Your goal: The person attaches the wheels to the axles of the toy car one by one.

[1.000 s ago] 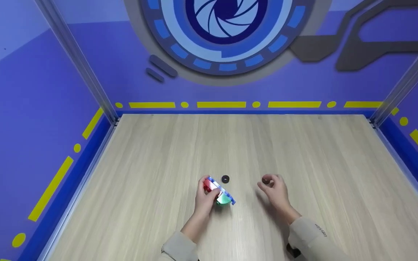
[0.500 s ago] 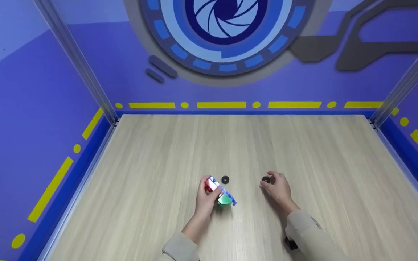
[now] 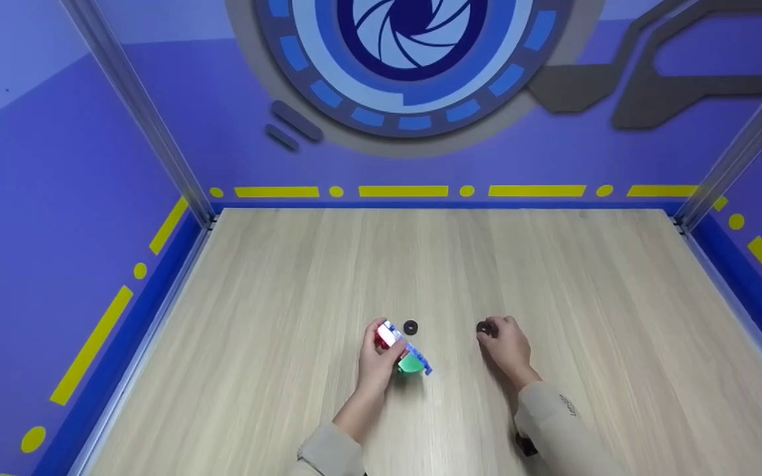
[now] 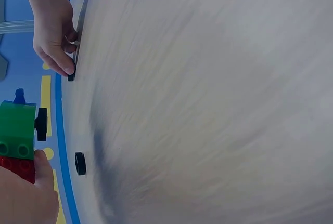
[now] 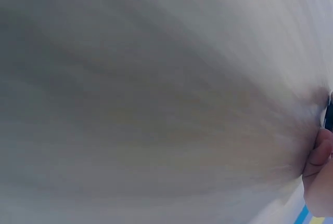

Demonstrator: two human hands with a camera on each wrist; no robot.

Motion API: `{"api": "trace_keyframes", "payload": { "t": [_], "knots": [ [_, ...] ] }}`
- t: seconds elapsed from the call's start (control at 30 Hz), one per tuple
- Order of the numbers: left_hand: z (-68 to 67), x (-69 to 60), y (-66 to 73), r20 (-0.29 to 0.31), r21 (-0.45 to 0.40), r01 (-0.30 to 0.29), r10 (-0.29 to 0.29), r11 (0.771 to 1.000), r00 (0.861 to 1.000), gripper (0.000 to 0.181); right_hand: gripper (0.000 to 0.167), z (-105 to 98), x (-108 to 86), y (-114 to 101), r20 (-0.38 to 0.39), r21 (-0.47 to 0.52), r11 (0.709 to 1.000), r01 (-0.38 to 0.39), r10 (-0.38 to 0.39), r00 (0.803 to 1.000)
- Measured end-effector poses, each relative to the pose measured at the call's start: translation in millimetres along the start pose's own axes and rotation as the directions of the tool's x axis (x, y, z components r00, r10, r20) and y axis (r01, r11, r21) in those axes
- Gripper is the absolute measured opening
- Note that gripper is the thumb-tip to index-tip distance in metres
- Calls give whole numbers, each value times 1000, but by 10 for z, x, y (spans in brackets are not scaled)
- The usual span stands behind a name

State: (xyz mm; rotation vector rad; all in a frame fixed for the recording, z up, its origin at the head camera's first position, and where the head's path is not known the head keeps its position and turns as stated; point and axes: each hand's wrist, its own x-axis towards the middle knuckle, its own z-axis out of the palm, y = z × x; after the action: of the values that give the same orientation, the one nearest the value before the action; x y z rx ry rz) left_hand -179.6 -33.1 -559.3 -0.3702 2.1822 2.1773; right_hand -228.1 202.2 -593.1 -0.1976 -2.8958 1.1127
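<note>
My left hand (image 3: 378, 357) grips a toy block assembly with a green part (image 3: 411, 364), a red part (image 3: 381, 338) and a blue strip (image 3: 420, 357). In the left wrist view a black wheel (image 4: 41, 124) sits on the side of the green block (image 4: 16, 130). A loose black ring-shaped wheel (image 3: 411, 327) lies on the table just beyond the assembly. To the right, my right hand (image 3: 508, 346) pinches another black wheel (image 3: 484, 327) at the table surface. Only the edge of that wheel (image 5: 329, 115) shows in the right wrist view.
The wooden table (image 3: 447, 264) is bounded by blue printed walls (image 3: 407, 165) at the back and sides, with metal posts (image 3: 146, 109) in the corners. A dark object (image 3: 525, 445), partly hidden, shows beside the right sleeve.
My right hand has shifted slightly down onto the table, its fingertips closing on the wheel there. The left hand and its assembly have moved a touch to the right.
</note>
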Motion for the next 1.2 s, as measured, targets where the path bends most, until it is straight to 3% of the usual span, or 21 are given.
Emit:
{"api": "trace_keyframes", "payload": {
  "t": [0.43, 0.67, 1.03, 1.2],
  "knots": [
    [-2, -23, 12, 32, 32, -3, 2, 999, 999, 56, 35, 9, -15, 36, -15, -9, 1000, 12, -12, 1000],
    [-4, -31, 17, 25, 4, -10, 10, 1000, 1000, 56, 34, -29, -45, 34, 1, 51, 997, 60, -60, 998],
    [-4, -33, 21, 31, -12, -14, 15, 1000, 999, 56, 28, -80, -121, -124, 36, 117, 982, 150, -155, 987],
    [-8, -38, 38, 12, -7, -5, 5, 1000, 1000, 57, 26, -81, -183, -211, 52, 153, 978, 145, -155, 987]
  ]
}}
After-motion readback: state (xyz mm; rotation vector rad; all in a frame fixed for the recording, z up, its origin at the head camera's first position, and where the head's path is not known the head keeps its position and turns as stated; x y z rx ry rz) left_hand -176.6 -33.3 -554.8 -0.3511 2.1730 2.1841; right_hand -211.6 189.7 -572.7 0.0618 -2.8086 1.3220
